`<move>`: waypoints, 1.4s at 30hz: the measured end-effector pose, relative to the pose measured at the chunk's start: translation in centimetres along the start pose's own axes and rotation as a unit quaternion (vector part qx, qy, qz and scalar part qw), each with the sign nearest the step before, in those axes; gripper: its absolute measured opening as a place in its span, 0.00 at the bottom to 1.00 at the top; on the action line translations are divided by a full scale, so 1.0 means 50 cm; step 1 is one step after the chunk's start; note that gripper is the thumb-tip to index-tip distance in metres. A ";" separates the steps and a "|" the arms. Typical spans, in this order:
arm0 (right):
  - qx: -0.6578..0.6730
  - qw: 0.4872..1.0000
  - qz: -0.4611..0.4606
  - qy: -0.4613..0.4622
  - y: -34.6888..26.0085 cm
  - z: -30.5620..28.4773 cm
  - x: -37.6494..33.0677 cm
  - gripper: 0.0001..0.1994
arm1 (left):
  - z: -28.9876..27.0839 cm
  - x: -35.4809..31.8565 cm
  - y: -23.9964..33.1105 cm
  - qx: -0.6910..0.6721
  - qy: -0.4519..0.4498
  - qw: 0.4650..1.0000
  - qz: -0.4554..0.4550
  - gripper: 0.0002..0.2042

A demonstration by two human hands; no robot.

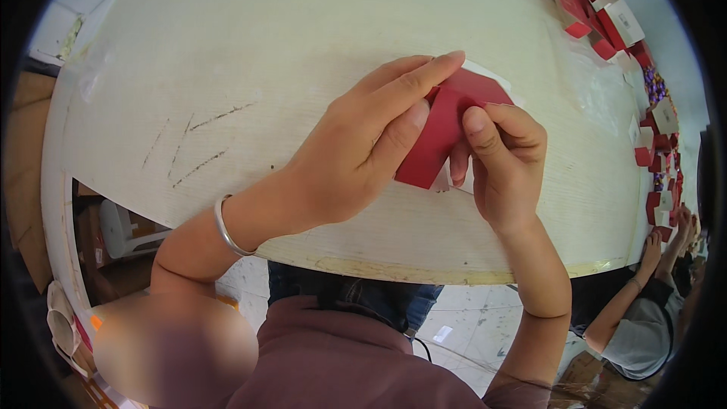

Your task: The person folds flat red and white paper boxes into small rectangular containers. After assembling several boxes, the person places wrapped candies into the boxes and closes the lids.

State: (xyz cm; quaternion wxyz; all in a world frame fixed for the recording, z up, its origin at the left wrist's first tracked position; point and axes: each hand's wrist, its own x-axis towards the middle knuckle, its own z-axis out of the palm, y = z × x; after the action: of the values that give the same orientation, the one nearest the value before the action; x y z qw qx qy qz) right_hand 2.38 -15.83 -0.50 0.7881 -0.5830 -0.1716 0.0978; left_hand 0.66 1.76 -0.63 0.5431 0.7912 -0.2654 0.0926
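Observation:
Between my two hands is a small red cardboard box [430, 145], partly folded, with white inner faces showing at its edges. Against its left side lies my left hand [363, 132], the index finger reaching along the upper edge and the thumb pressed to the red panel. My right hand [503, 148] pinches the right edge of the box between thumb and bent fingers. A silver bangle [227, 226] circles my left wrist. My palms hide part of the box's lower side.
Red and white boxes [579, 11] stand in a row along the table's right rim, with small purple and gold pieces [653, 85] among them. Clear plastic film [598, 87] lies near them. At the lower right another person's arm [636, 276] reaches to the table. Pencil-like marks line the pale tabletop [227, 45].

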 end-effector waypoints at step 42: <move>-0.125 0.972 0.188 -0.065 -0.097 -0.043 0.051 0.16 | -0.006 0.010 0.009 -0.027 0.109 0.985 -0.128 0.43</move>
State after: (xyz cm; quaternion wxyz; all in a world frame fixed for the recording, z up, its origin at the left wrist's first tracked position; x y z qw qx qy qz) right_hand 5.35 -18.30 3.96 0.6640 -0.6908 -0.1202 0.2596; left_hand 0.91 1.74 0.07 0.5976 0.7886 -0.1040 0.1006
